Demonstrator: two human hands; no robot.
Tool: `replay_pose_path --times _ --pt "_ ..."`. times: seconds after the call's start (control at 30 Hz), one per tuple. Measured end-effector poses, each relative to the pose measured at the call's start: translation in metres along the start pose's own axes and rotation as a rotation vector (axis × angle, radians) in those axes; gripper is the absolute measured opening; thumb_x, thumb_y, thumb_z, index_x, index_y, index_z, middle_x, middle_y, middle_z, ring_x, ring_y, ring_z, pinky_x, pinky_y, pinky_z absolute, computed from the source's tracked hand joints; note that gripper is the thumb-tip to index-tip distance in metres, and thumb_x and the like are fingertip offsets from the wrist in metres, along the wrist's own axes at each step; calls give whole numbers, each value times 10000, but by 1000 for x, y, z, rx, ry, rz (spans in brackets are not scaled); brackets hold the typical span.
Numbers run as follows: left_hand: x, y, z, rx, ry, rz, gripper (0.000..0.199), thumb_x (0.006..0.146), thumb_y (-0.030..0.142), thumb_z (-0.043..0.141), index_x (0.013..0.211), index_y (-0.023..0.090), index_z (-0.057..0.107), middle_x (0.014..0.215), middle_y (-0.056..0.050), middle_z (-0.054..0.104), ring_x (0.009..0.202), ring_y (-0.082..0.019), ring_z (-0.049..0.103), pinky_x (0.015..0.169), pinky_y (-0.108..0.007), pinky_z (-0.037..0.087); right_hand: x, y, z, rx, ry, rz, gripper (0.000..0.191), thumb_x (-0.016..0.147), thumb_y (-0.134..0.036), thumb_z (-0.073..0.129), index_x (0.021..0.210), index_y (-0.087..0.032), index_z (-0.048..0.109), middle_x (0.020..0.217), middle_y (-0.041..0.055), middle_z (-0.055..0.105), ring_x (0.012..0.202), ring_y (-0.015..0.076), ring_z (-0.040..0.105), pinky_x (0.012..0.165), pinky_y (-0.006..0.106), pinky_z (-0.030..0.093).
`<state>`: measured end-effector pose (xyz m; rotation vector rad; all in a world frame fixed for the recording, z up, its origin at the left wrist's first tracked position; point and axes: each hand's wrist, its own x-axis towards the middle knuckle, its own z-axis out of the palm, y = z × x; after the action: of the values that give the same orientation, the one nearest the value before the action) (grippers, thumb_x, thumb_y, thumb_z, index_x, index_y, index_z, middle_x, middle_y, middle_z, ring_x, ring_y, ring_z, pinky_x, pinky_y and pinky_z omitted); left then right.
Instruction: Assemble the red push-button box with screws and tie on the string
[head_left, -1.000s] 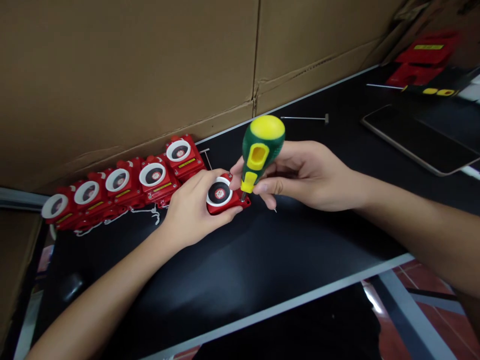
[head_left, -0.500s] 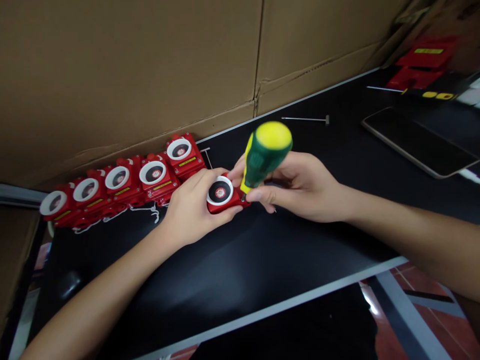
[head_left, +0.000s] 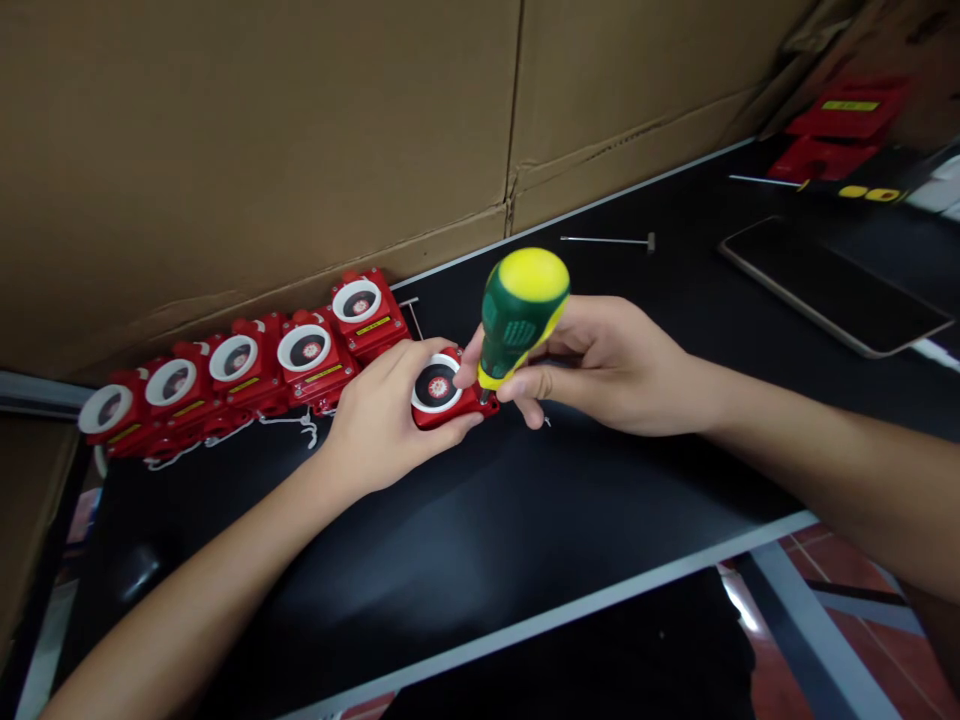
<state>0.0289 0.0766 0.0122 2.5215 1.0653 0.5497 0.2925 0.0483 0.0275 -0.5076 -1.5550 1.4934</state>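
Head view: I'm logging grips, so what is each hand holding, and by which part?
Right hand: the screwdriver, by the lower handle. Left hand: the red unit, by its sides.

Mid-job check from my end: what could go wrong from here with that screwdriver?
The green-and-yellow bulbous-handled screwdriver might slip off the corner; the left hand's thumb lies close to its tip.

The red box with a white ring and black centre could twist if the left hand's hold loosens.

The loose white cord by the neighbouring red boxes might snag the left forearm.
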Motion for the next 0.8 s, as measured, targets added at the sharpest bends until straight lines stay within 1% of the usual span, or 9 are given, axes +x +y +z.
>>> replay_pose_path --times 0.2,0.3,0.37,0.47,0.53,0.6,0.67,0.73,0.8 --pt "0 0 2 50 14 29 516 965 508 828 1359 214 672 1258 -90 804 1161 -323 791 1016 -410 631 2 -2 11 -92 190 60 472 738 -251 1076 925 -182 647 904 -43 683 670 74 593 590 213 527" --pt "0 0 2 42 8 67 534 960 517 845 1360 212 668 1263 -88 802 1159 -322 792 989 -400 635 1 -3 14 -158 219 64 506 693 -239 1096 927 -174 652 897 -38 670 700 83 587 604 217 527" --pt "-1 -1 2 35 17 88 526 973 520 840 1362 211 665 1264 -88 801 1154 -315 793 1002 -400 634 0 -3 12 -117 173 65 459 758 -245 1063 993 -159 678 959 -22 687 713 85 624 600 215 554" --pt "-2 -3 3 26 39 112 518 993 523 831 1373 213 664 1260 -85 801 1141 -301 796 1012 -394 632 -2 -6 5 -15 10 32 302 979 -248 896 1191 -145 707 1057 2 737 678 61 655 620 208 584" --pt "-2 -4 4 24 45 124 524 998 544 830 1371 214 667 1258 -85 802 1138 -297 798 1012 -389 632 -3 -11 0 -14 -98 22 236 1074 -218 785 1285 -140 714 971 -18 747 668 62 674 683 214 601" --pt "-3 -4 4 25 41 126 531 999 567 828 1362 212 672 1254 -84 801 1142 -297 798 1021 -386 631 -3 -14 -5 -38 -158 28 188 1100 -187 744 1279 -130 731 847 -46 713 692 80 704 737 225 607" --pt "-3 -4 3 31 36 118 527 1001 564 824 1364 213 672 1266 -83 798 1154 -298 796 1036 -386 626 -3 -16 -7 -36 -162 21 111 1104 -163 729 1207 -122 741 837 -46 703 720 83 717 756 226 606" --pt "-3 -4 3 32 34 113 523 1002 550 824 1376 219 669 1275 -78 796 1153 -293 797 1034 -379 625 -1 -15 -7 -5 -135 1 65 1081 -143 755 1138 -119 732 923 -28 725 730 68 711 760 218 606" --pt "-2 -4 2 34 35 115 524 1001 543 826 1385 224 665 1290 -77 793 1155 -291 796 1034 -377 626 0 -11 -4 35 -92 -12 129 1034 -135 819 1112 -116 718 1006 -9 739 737 61 699 746 213 606"
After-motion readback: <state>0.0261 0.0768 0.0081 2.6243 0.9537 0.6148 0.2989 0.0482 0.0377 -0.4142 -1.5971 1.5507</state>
